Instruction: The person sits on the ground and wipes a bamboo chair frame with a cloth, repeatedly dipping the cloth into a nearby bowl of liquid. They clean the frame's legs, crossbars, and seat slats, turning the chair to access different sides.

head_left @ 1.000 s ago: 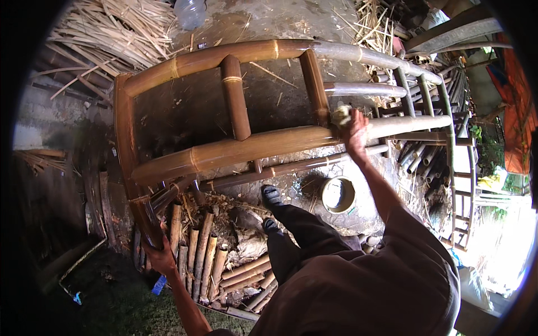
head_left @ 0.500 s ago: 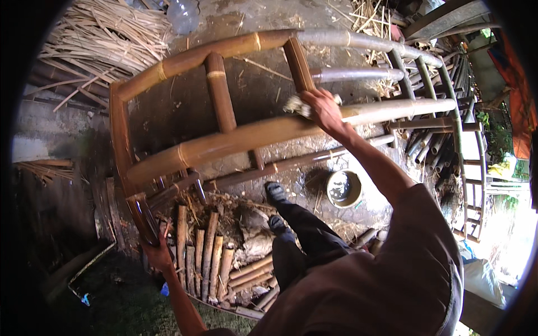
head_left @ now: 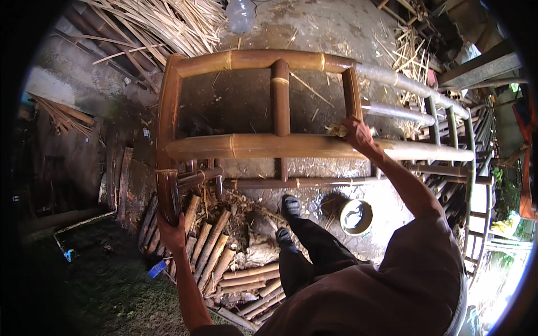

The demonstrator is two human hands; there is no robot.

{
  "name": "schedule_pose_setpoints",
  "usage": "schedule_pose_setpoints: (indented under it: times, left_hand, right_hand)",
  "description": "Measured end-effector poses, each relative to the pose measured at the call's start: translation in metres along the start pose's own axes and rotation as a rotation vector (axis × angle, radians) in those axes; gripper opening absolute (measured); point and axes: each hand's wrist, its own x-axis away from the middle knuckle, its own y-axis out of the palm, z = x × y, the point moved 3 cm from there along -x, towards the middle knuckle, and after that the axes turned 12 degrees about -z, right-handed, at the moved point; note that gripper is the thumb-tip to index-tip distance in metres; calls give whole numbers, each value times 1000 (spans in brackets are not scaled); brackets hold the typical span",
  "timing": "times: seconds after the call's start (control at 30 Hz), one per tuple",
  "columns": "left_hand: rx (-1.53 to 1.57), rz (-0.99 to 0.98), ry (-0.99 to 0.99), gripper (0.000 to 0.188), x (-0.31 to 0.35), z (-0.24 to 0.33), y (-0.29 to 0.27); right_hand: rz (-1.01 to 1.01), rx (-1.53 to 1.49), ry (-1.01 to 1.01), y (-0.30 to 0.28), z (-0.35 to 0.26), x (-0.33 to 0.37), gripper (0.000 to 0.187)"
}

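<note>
— What is the person doing with that bamboo frame (head_left: 252, 145)?

— The frame stands upright on the ground in front of the person. The left hand (head_left: 171, 232) grips the lower end of the dark corner post (head_left: 167, 168); the fingers are wrapped around it from below and pressed together. The right hand (head_left: 358, 133) lies on the thick middle rail (head_left: 291, 147), and it presses a small pale wad (head_left: 337, 130), maybe a cloth or some fibre, against the bamboo. I judge that it is rubbing or wiping the rail.

— Are the right fingers shut on the wad?

— They are curled over it, pinching it against the rail. The wad sticks out a little at the left of the fingers, just where the short upright (head_left: 352, 92) meets the rail.

— How would one do this step well?

— I think the left hand should hold the post firm, so the frame does not rock. The right hand should go along the rail with even pressure and take care at the joints, where the wad can catch.

— And what is around the feet?

— A foot in a dark shoe (head_left: 290, 206) stands under the rail. Just beside it, to the right, there is a round bowl (head_left: 356, 216) on the ground. To the left lie short cut bamboo pieces (head_left: 224, 257) in a heap, near the left hand but not touching it.
</note>
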Motion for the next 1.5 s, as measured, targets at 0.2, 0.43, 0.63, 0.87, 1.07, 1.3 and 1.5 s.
schedule_pose_setpoints:
  times: [0.2, 0.43, 0.63, 0.87, 1.07, 1.3, 1.5]
  left_hand:
    - [46, -46, -71, 83, 4, -6, -4]
    - [93, -23, 11, 84, -12, 17, 13]
    - [-4, 42, 72, 76, 2, 1, -6]
    - [-43, -31, -8, 79, -2, 1, 10]
    - [-87, -29, 2, 82, -2, -7, 2]
    - [-98, -88, -25, 82, -4, -17, 20]
    - [-57, -103, -54, 83, 0, -10, 6]
  right_hand:
    - [576, -107, -254, 88, -121, -79, 47]
    - [165, -1822, -280, 154, -26, -174, 25]
    - [206, 140, -243, 37, -40, -125, 46]
    - [390, 220, -87, -4, 100, -65, 47]
    - [-8, 514, -190, -24, 38, -90, 44]
    - [463, 183, -326, -45, -10, -238, 35]
    - [347, 23, 417, -82, 138, -205, 27]
